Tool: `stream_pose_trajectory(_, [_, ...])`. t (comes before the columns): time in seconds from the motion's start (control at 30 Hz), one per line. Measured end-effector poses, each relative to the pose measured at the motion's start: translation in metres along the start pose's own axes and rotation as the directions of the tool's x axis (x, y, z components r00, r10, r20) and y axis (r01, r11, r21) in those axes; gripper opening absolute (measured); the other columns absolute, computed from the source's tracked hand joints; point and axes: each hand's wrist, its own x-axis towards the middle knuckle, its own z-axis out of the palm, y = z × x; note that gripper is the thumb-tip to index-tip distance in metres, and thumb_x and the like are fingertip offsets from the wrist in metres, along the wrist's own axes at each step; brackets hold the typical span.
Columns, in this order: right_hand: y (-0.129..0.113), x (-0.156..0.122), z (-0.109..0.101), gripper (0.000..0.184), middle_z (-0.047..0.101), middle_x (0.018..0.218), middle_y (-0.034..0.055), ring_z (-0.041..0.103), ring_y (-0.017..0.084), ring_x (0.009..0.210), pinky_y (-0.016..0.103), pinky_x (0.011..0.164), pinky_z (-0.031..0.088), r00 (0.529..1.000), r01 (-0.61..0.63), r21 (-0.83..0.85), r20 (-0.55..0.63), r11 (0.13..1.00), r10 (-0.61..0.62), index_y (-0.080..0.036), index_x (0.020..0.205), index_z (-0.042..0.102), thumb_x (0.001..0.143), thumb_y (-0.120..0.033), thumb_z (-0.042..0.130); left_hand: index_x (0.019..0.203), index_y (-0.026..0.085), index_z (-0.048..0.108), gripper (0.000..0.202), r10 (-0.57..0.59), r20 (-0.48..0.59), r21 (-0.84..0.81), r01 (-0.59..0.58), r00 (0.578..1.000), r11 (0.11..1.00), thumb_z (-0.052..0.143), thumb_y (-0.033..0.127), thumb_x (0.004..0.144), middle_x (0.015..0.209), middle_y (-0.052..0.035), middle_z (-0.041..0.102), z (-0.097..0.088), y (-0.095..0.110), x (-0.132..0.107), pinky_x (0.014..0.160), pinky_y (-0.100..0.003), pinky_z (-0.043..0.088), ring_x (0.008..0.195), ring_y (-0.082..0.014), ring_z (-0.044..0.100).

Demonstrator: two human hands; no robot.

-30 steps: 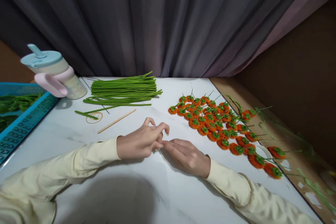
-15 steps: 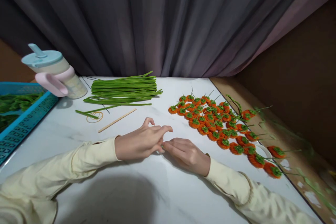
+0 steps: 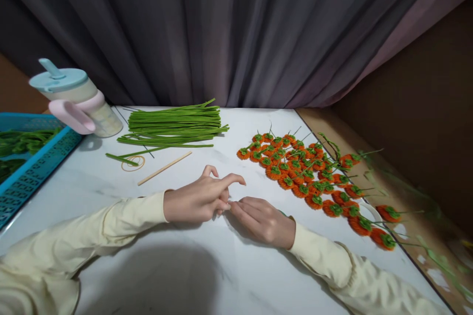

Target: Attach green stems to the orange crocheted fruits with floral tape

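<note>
My left hand [image 3: 197, 200] rests on the white marble table [image 3: 177, 270] with its fingers curled, the index finger stretched out and one knuckle raised. Its thumb and lower fingers pinch at the fingertips of my right hand [image 3: 263, 221]. That hand lies flat on the table, fingers stretched to the left, nothing visible in it. What sits between the touching fingertips is too small to make out. Just right of the hands lie several orange woolly rounds with green tops [image 3: 295, 170] on thin stems.
A bundle of green pipe cleaners [image 3: 173, 128] lies at the back, with a wooden stick [image 3: 164, 168] and a rubber band [image 3: 133, 162] in front. A lidded cup with a pink handle [image 3: 76, 101] and a blue basket [image 3: 33, 170] stand left. A dark curtain hangs behind.
My left index finger has stretched out a little to the right. Both hands stay in the same spot, fingertips touching.
</note>
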Motion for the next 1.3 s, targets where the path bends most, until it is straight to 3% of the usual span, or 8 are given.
stream_pose_trajectory(0.13, [0.0002, -0.0003, -0.0005, 0.025, 0.06, 0.07, 0.0087, 0.051, 0.018, 0.061, 0.029, 0.054, 0.044, 0.999, -0.035, 0.022, 0.022, 0.999, 0.034, -0.003, 0.113, 0.044, 0.088, -0.002, 0.039, 0.123, 0.017, 0.031, 0.034, -0.048, 0.021, 0.052, 0.047, 0.999, 0.998, 0.036, 0.011, 0.09, 0.075, 0.0018, 0.066, -0.0039, 0.0034, 0.0004, 0.088, -0.038, 0.023, 0.065, -0.0131, 0.058])
stream_pose_trajectory(0.23, [0.0003, 0.0, -0.0005, 0.017, 0.058, 0.069, 0.0064, 0.049, 0.015, 0.058, 0.027, 0.052, 0.042, 0.991, -0.132, 0.085, 0.041, 0.988, 0.129, -0.008, 0.104, 0.049, 0.09, -0.003, 0.04, 0.122, 0.014, 0.036, 0.031, 0.03, -0.054, 0.272, -0.014, 0.998, 0.962, 0.042, 0.022, 0.093, 0.087, -0.006, 0.066, -0.0051, 0.0075, -0.0001, 0.09, -0.04, 0.021, 0.078, -0.0176, 0.06])
stream_pose_trajectory(0.33, [0.0004, -0.0006, 0.0013, 0.015, 0.058, 0.068, 0.0056, 0.051, 0.015, 0.06, 0.026, 0.053, 0.042, 0.98, -0.198, 0.151, 0.026, 0.968, 0.196, -0.011, 0.1, 0.051, 0.091, -0.006, 0.041, 0.119, 0.014, 0.04, 0.027, 0.111, -0.082, 0.395, -0.07, 0.99, 0.916, 0.042, 0.018, 0.092, 0.09, -0.0082, 0.065, -0.0027, 0.0079, -0.0004, 0.089, -0.04, 0.022, 0.082, -0.0194, 0.06])
stream_pose_trajectory(0.47, [0.0013, -0.0012, 0.0032, 0.017, 0.062, 0.079, 0.009, 0.058, 0.017, 0.071, 0.027, 0.061, 0.049, 0.972, -0.234, 0.249, 0.036, 0.94, 0.233, -0.013, 0.104, 0.051, 0.092, -0.007, 0.04, 0.117, 0.013, 0.041, 0.038, 0.174, -0.083, 0.41, -0.126, 0.981, 0.903, 0.037, 0.001, 0.081, 0.086, -0.0069, 0.065, -0.0007, 0.0064, -0.0004, 0.09, -0.04, 0.023, 0.08, -0.0187, 0.06])
stream_pose_trajectory(0.6, [0.0016, 0.0007, 0.0014, 0.022, 0.064, 0.085, 0.0122, 0.059, 0.019, 0.077, 0.029, 0.064, 0.051, 0.978, -0.202, 0.274, 0.015, 0.94, 0.206, -0.011, 0.107, 0.05, 0.09, -0.003, 0.039, 0.115, 0.011, 0.038, 0.046, 0.189, -0.048, 0.401, -0.155, 0.981, 0.903, 0.036, -0.003, 0.072, 0.085, -0.0072, 0.064, -0.0015, 0.0077, -0.0008, 0.09, -0.039, 0.023, 0.076, -0.018, 0.059])
stream_pose_trajectory(0.83, [0.0001, 0.0023, -0.0015, 0.033, 0.063, 0.076, 0.0137, 0.056, 0.02, 0.066, 0.032, 0.056, 0.047, 0.998, -0.023, 0.121, -0.049, 0.992, 0.029, -0.001, 0.12, 0.039, 0.088, 0.0, 0.041, 0.109, 0.017, 0.034, 0.036, 0.072, -0.009, 0.106, -0.071, 0.997, 0.992, 0.036, 0.002, 0.077, 0.061, 0.0082, 0.06, -0.0001, 0.0045, 0.0009, 0.093, -0.037, 0.02, 0.06, -0.0121, 0.058])
stream_pose_trajectory(1.03, [0.0014, -0.001, 0.0001, 0.025, 0.063, 0.078, 0.0111, 0.054, 0.018, 0.065, 0.029, 0.055, 0.047, 0.989, -0.136, 0.192, -0.032, 0.972, 0.144, -0.008, 0.112, 0.047, 0.089, -0.002, 0.041, 0.111, 0.015, 0.037, 0.023, 0.109, -0.08, 0.316, -0.079, 0.991, 0.946, 0.045, 0.017, 0.089, 0.093, -0.006, 0.065, -0.0022, 0.0083, 0.0009, 0.097, -0.041, 0.017, 0.078, -0.0164, 0.061])
stream_pose_trajectory(1.3, [0.0021, -0.0019, 0.0006, 0.017, 0.062, 0.079, 0.0086, 0.057, 0.017, 0.072, 0.028, 0.062, 0.049, 0.949, -0.308, 0.328, 0.042, 0.893, 0.312, -0.013, 0.105, 0.053, 0.092, -0.01, 0.043, 0.114, 0.015, 0.042, 0.041, 0.197, -0.117, 0.468, -0.121, 0.973, 0.875, 0.034, -0.003, 0.077, 0.079, -0.0033, 0.062, -0.0011, 0.004, -0.0011, 0.095, -0.041, 0.021, 0.074, -0.015, 0.058])
